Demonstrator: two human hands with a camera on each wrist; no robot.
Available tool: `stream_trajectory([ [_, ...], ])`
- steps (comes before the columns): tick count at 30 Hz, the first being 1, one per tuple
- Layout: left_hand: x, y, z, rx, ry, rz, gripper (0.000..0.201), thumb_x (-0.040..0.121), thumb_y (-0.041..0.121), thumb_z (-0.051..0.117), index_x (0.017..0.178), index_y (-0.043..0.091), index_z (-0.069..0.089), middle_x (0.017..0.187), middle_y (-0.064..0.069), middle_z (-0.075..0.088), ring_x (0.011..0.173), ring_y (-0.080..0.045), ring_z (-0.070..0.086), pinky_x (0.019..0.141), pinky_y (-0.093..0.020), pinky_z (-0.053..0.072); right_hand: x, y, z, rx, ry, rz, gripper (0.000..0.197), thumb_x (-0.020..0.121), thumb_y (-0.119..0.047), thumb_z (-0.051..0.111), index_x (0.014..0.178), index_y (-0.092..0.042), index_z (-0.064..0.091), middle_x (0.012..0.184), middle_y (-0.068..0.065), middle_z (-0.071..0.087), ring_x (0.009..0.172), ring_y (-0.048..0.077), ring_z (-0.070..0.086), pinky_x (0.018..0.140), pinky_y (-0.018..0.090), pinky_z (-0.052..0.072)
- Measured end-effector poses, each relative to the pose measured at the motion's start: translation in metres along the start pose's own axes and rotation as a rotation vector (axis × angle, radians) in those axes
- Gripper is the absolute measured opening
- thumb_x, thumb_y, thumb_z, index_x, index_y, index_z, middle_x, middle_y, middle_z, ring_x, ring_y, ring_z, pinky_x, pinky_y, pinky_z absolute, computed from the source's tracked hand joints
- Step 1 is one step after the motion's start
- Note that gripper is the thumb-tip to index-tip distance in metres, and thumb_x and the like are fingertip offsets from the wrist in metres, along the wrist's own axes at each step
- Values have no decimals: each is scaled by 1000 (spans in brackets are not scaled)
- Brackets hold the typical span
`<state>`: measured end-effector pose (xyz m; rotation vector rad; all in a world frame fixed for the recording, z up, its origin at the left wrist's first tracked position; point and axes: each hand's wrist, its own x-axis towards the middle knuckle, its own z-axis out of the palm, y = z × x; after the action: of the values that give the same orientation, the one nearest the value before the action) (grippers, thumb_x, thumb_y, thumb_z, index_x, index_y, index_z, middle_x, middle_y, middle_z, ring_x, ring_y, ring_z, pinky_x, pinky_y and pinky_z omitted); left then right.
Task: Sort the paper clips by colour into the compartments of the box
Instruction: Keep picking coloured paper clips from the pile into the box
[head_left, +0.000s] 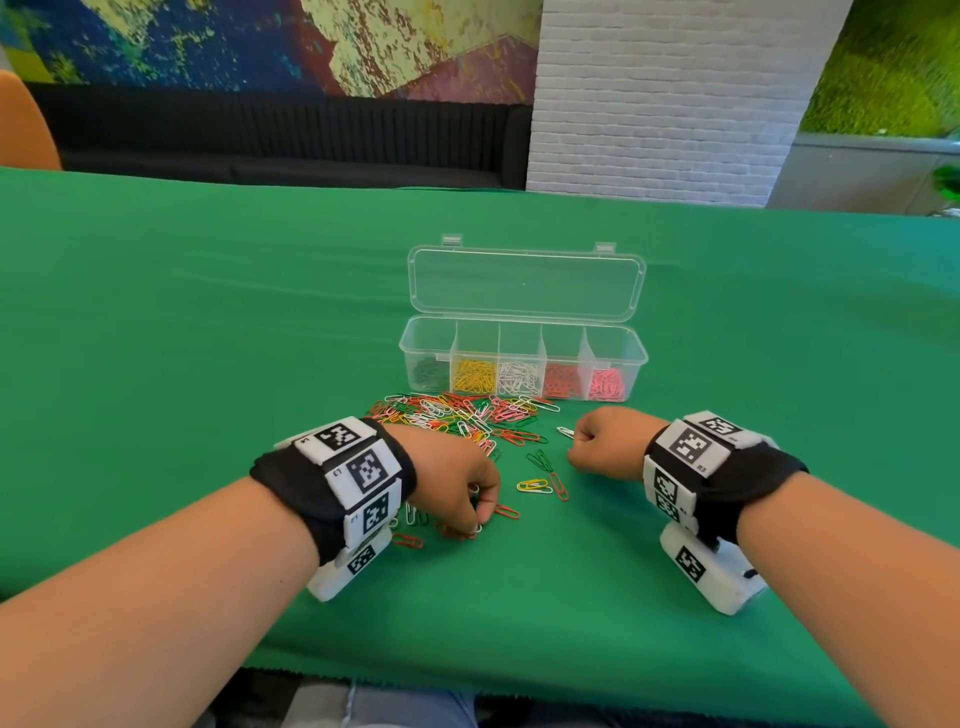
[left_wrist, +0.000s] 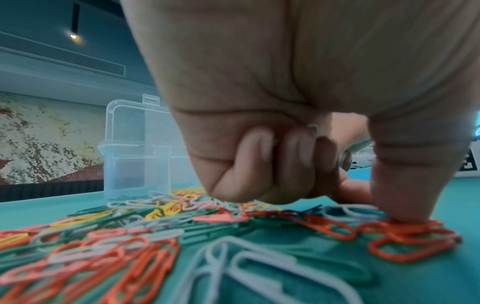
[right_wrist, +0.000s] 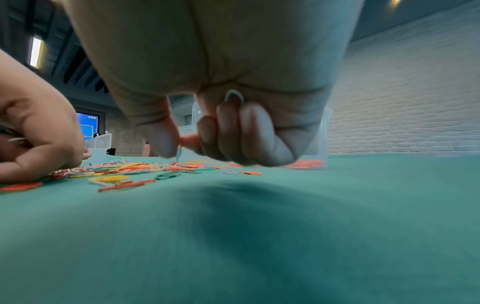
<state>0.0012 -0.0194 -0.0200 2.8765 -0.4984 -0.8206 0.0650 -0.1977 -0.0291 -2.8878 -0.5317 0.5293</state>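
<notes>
clear box (head_left: 523, 358) stands mid-bench on green cloth (head_left: 208, 312), lid open toward far edge. five compartments, left to right: green, yellow, white, red, pink clips. loose mixed paper clips (head_left: 462, 415) heaped just on near side of box, stragglers toward near edge. left hand (head_left: 457, 488) fingers curled, white clip tucked in fist, thumb tip pressing red clip (left_wrist: 405, 236) on cloth. right hand (head_left: 608, 441) curled, pinching white clip (head_left: 565, 431), another white clip (right_wrist: 233, 96) tucked in fist.

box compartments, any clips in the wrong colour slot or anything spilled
Nothing stands out: the box holds green, yellow, white, red and pink clips, each in its own compartment, none visibly mixed. The loose pile on the cloth is simply unsorted.
</notes>
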Motion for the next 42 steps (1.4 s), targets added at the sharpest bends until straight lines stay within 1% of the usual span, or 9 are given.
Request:
stream_trajectory([
  [7,-3,-5,0,83,36,18,14,86,35,63,96,26,60,73,15,46,72,-9,47,60,-24,34,1,1,-1,72,54,4,25,92,-22,44,68,-20,38,70,-2,42,63,12,39,56,21,34],
  [12,0,-7,3,106,28,42,8,89,32,58,90,25,59,72,15,48,66,-6,46,55,-20,33,-1,-1,-2,76,55,25,26,93,-22,41,67,-20,37,70,-3,41,63,12,38,55,21,32],
  [18,-5,-13,3,58,85,51,22,85,38,64,104,29,58,74,15,42,66,-2,42,55,-22,31,-2,-4,-5,152,81,72,30,96,-17,34,66,-19,31,68,-2,37,58,8,34,50,20,27],
  [23,-6,-18,3,35,111,75,18,82,37,68,97,29,62,71,13,48,64,-4,45,55,-22,34,-3,-3,-7,164,106,95,29,95,-15,37,67,-19,29,67,-1,36,55,9,34,48,21,27],
  [28,-10,-17,4,34,133,61,22,81,43,67,98,30,63,71,10,48,62,-3,43,56,-23,34,-4,-5,-5,152,145,61,25,94,-11,37,70,-17,37,69,-1,41,59,10,36,50,20,29],
  [32,-11,-13,4,106,127,43,21,81,33,66,101,29,60,71,11,45,65,-8,44,56,-22,34,-4,-5,-6,159,135,63,14,95,-12,37,87,-11,49,79,2,51,78,19,47,58,22,36],
  [35,-12,-12,6,120,113,24,14,79,27,64,92,27,60,70,10,46,68,-14,46,60,-25,39,-4,-5,-6,142,104,44,18,95,-11,38,95,-9,56,92,7,55,84,20,49,64,23,38],
  [37,-11,-10,6,120,99,17,10,79,26,64,88,27,59,70,11,48,67,-12,47,59,-23,40,-4,-5,-6,139,89,31,17,95,-12,38,92,-10,55,93,7,55,83,19,49,59,20,38],
  [42,-9,-8,4,141,54,4,3,82,24,60,84,23,58,68,12,48,59,-4,43,49,-19,34,-5,-5,-6,136,92,24,17,95,-12,37,92,-12,54,92,6,55,83,19,49,71,23,38],
])
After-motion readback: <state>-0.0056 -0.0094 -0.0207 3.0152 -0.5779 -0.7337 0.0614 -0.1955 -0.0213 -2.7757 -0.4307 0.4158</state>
